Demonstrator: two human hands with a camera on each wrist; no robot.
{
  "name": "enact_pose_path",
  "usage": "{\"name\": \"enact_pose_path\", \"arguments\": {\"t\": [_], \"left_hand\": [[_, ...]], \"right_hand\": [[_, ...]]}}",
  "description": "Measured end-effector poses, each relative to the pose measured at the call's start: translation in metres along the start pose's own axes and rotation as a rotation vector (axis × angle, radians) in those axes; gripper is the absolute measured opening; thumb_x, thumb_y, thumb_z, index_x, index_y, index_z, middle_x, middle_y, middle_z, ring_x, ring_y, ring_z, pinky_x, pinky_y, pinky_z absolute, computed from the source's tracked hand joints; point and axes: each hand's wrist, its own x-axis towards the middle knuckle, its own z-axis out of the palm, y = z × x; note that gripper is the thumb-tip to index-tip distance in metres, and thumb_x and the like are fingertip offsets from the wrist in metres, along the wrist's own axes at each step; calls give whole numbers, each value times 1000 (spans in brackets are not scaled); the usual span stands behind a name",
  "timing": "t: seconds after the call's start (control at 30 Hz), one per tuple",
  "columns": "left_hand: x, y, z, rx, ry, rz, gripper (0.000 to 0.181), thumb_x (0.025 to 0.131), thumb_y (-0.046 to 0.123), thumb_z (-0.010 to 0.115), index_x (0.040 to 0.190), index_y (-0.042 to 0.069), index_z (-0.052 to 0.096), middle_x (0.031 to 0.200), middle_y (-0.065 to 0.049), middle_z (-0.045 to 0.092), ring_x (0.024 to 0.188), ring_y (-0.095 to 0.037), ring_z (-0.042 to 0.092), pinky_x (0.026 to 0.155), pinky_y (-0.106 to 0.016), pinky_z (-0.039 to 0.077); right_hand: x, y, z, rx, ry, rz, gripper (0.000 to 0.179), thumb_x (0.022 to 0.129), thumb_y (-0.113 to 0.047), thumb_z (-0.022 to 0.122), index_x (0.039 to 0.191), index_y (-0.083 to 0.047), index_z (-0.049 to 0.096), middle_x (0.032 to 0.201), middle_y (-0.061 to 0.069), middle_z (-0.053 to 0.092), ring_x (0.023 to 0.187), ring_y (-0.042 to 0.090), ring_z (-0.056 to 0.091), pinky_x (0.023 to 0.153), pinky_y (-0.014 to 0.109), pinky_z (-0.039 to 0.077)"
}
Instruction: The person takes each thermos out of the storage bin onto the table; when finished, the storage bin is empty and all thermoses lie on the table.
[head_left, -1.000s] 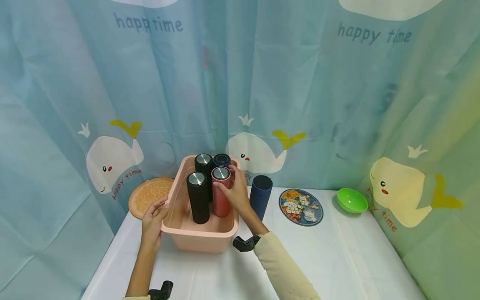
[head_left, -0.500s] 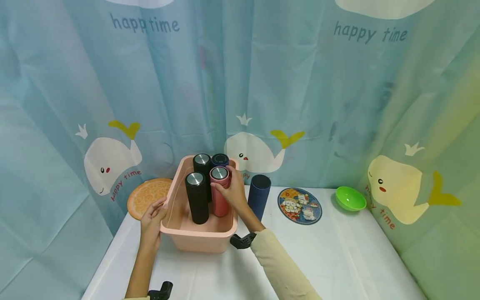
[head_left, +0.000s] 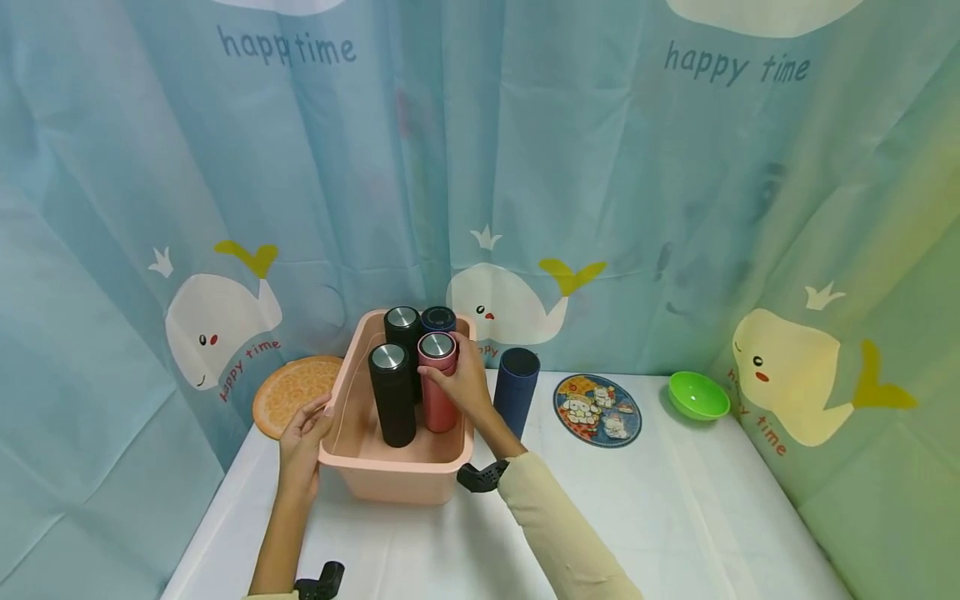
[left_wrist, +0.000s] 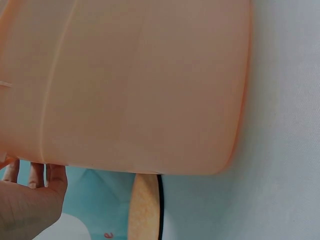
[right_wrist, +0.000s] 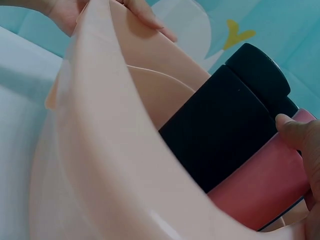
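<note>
A pink plastic bin (head_left: 390, 483) stands on the table with several thermos bottles upright inside. My right hand (head_left: 467, 379) grips the upper part of a pink thermos (head_left: 438, 407) at the bin's right side, thumb on the near side. Beside it on the left is a black thermos (head_left: 393, 404) with a steel-topped lid. Behind are another black thermos (head_left: 407, 335) and a navy thermos (head_left: 439, 317), mostly hidden. My left hand (head_left: 302, 437) holds the bin's left rim; the left wrist view shows its fingers (left_wrist: 56, 177) at the bin wall.
A navy thermos (head_left: 515, 392) stands just right of the bin, partly behind my right forearm. Farther right lie a round cartoon-print mat (head_left: 597, 411) and a green bowl (head_left: 698, 396). An orange-slice mat (head_left: 292, 392) is at the left, before a blue curtain (head_left: 390, 167).
The whole head view has drifted slightly. Both hands keep their holds on the bin rim and the pink thermos, with no visible movement of either.
</note>
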Motion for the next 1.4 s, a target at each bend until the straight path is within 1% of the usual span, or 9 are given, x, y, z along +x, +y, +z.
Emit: {"name": "enact_pose_path", "arguments": {"t": [0.37,0.6,0.83,1.03,1.2,1.27,1.4], "left_hand": [[1,0,-1,-4,-2,3,43,96,15,63,135,0,51,108,7,62,104,-7,60,85,-19,54],[1,0,-1,3,-7,10,44,96,15,63,135,0,51,108,7,61,105,-8,60,84,-19,54],[1,-1,-1,0,-3,7,44,96,16,63,135,0,51,108,7,61,105,-7,60,84,-19,54],[1,-2,-1,-4,-6,6,43,96,15,62,135,-1,51,108,7,61,105,-7,60,84,-19,54],[1,-2,-1,3,-7,0,44,96,16,63,134,0,51,109,7,61,105,-7,59,85,-19,54],[1,-1,-1,9,-5,-2,44,96,17,63,135,0,51,109,7,61,106,-7,59,85,-18,54],[2,-1,-1,5,-2,1,44,96,17,63,134,0,51,107,8,62,104,-7,60,84,-19,54]], "right_hand": [[0,-3,1,-14,-15,47,74,80,-29,82,136,-1,44,129,19,54,118,32,54,100,47,49],[0,-2,2,-31,-15,41,73,79,-28,83,135,-1,46,126,18,54,114,31,55,98,46,50],[0,-3,1,-25,-27,49,74,78,-26,83,136,0,45,127,19,53,115,32,54,99,46,50],[-4,-2,1,-34,-3,64,74,78,-27,83,135,-1,46,128,18,55,117,32,56,99,46,50],[-7,0,2,-41,28,41,73,77,-29,84,134,-1,48,126,19,58,115,32,59,98,45,52],[-7,0,2,-33,37,19,72,77,-28,84,133,0,48,125,20,59,114,32,60,96,45,52],[-6,0,2,-12,47,0,72,77,-27,84,133,0,48,125,20,59,113,32,61,95,45,53]]}}
